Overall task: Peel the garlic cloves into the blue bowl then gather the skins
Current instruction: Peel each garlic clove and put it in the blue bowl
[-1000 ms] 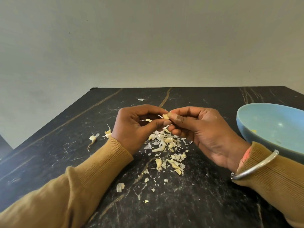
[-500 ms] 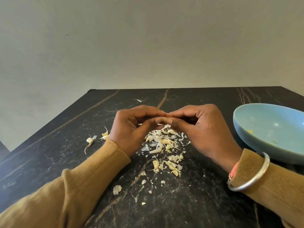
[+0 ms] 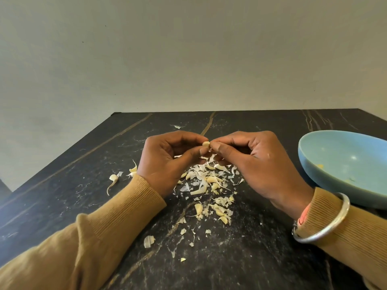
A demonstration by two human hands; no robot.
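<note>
the left hand (image 3: pixel 165 162) and right hand (image 3: pixel 257 164) pinch one garlic clove (image 3: pixel 206 144) between their fingertips, skins (image 3: pixel 209 185) strewn on the tabletop (image 3: pixel 240 258) beneath, blue bowl (image 3: pixel 345 164) beside the right hand.

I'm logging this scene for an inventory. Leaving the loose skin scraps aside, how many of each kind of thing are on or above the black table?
Bare hands: 2, the left hand and the right hand
Small pale garlic clove pinched between them: 1
Light blue round bowl: 1
Silver metal bangle: 1
Total: 5
</note>
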